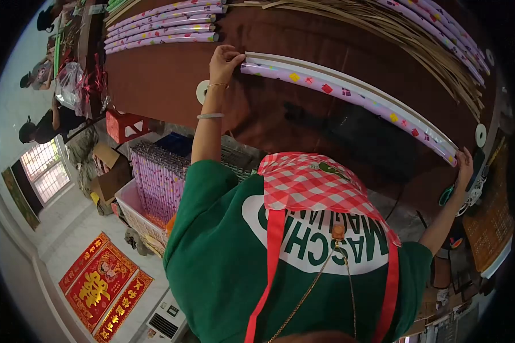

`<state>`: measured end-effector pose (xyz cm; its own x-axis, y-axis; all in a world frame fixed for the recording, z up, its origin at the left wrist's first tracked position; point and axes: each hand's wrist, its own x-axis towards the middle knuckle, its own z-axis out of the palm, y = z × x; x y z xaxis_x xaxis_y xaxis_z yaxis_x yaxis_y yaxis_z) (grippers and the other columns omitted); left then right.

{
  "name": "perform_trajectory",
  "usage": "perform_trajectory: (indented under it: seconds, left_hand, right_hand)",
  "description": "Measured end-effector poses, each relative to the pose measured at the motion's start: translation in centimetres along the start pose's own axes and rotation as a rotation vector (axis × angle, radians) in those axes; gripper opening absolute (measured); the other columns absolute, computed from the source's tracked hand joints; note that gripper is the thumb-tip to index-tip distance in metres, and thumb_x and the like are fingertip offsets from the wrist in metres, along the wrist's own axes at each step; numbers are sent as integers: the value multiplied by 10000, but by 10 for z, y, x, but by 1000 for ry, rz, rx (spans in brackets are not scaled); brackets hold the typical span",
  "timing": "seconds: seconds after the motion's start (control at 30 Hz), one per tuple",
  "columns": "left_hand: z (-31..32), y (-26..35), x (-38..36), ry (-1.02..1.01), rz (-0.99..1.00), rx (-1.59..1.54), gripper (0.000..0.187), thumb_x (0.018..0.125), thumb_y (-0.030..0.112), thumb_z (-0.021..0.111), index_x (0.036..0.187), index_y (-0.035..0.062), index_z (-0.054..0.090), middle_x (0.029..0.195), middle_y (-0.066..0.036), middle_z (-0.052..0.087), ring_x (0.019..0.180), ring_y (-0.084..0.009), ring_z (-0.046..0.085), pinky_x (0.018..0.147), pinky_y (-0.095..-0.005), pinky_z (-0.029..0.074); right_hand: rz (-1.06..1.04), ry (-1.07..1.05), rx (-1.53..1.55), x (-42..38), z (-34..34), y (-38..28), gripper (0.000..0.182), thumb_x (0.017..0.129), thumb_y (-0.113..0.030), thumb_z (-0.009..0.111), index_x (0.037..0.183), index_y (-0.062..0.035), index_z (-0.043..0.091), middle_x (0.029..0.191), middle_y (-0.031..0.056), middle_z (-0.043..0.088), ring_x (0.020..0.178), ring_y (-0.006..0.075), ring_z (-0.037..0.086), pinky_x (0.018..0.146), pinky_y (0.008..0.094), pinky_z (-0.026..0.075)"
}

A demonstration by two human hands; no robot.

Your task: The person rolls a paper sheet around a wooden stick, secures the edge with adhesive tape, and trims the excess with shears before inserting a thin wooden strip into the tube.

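Note:
A long sheet of patterned purple paper (pixel 349 94), partly rolled, with a white edge and a brown strip along its far side, lies across the brown table (pixel 154 74). My left hand (pixel 225 60) pinches its left end, thumb and fingers together. At the other end, my right hand (pixel 464 164) has its fingers closed around the lower right corner. A white tape roll (pixel 202 91) lies beside my left forearm, and another (pixel 480 135) sits just above my right hand. Green-handled scissors (pixel 446 195) are near my right wrist.
Finished purple rolls (pixel 166 26) lie at the far left of the table, and brown strips (pixel 418 43) with more rolls at the far right. Below left are a red stool (pixel 123 127) and a pink crate (pixel 137 214) of rolls. Several people are at the upper left.

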<state>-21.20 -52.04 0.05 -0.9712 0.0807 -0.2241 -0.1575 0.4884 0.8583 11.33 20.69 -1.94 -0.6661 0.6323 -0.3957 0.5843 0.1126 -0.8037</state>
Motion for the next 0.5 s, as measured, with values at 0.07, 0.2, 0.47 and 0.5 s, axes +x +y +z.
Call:
perform_trajectory:
  seconds: [0.07, 0.2, 0.47, 0.5]
  left_hand:
    - [2, -1, 1, 33, 12, 123, 421, 724, 153, 738, 1015, -17, 486, 847, -92, 632, 787, -140, 593, 691, -250, 478]
    - [5, -5, 4, 53, -10, 83, 419, 723, 145, 736, 1013, -21, 484, 845, -92, 633, 785, -140, 592, 689, -249, 478]
    - [0, 5, 6, 32, -56, 59, 431, 673, 159, 756, 966, -34, 507, 791, -87, 657, 735, -122, 610, 681, -240, 473]
    - [0, 4, 7, 32, -56, 59, 431, 673, 159, 756, 966, -34, 507, 791, -87, 657, 735, -122, 610, 681, -240, 473]
  right_hand:
    - [-8, -15, -13, 0, -1, 0, 355, 877, -185, 563, 1178, -4, 509, 1029, 83, 586, 938, 155, 563, 858, 266, 418]
    - [26, -34, 3, -3, 1, -6, 349, 880, -197, 560, 1169, -6, 512, 1028, 78, 582, 937, 153, 562, 857, 268, 418]
    - [-40, -101, -54, -2, -3, -3, 341, 882, -212, 556, 1162, -20, 518, 988, 65, 592, 930, 164, 559, 858, 264, 412]
    - [-40, -101, -54, -2, -4, -2, 341, 882, -212, 556, 1162, -20, 518, 988, 65, 592, 930, 164, 559, 858, 264, 412]
